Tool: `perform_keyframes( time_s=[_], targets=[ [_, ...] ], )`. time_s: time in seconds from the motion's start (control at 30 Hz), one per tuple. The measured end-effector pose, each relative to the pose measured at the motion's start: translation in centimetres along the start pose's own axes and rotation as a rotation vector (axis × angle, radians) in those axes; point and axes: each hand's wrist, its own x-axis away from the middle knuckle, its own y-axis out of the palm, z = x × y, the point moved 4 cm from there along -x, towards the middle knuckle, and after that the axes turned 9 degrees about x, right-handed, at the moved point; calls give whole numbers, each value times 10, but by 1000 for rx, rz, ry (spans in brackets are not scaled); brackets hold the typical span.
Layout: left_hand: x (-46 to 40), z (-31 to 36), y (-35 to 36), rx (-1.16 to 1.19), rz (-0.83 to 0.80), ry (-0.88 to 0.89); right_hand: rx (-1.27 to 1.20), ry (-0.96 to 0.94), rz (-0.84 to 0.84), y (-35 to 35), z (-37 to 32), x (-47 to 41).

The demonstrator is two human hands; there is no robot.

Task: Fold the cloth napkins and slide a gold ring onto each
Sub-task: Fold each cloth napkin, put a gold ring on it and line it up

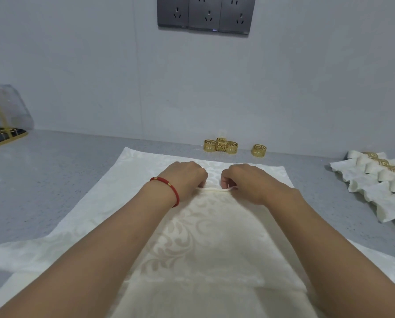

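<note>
A cream patterned cloth napkin [205,237] lies spread on the grey counter in front of me. My left hand [185,177], with a red bracelet on its wrist, and my right hand [244,180] sit side by side near the napkin's far end. Each pinches a narrow raised fold of the cloth [214,190] between them. Behind the napkin, by the wall, stand a cluster of three gold rings [220,145] and one single gold ring [258,150].
At the right edge lie several folded napkins [375,177], each with a gold ring on it. A clear cover over a black, gold-rimmed tray [2,121] stands at the far left. The grey counter [54,171] meets the wall, which carries power sockets [205,14].
</note>
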Motion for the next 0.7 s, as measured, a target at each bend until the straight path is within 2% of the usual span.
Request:
perform_keyframes(
  time_s=[0.1, 0.2, 0.3, 0.5, 0.6, 0.7],
  targets=[
    [4, -12, 5, 172, 9, -75, 15, -7, 41, -1, 0, 11],
    [13, -18, 10, 389, 212, -195, -155, 94, 222, 7, 5, 21],
    [20, -16, 18, 447, 353, -227, -304, 201, 351, 19, 6, 27],
    [25, -13, 25, 256, 279, -145, -161, 164, 302, 20, 4, 28],
    [34, -8, 16, 166, 311, -139, -58, 99, 347, 14, -2, 34],
    [39, 2, 5, -20, 334, -83, 116, 26, 357, 9, -7, 35]
  ],
)
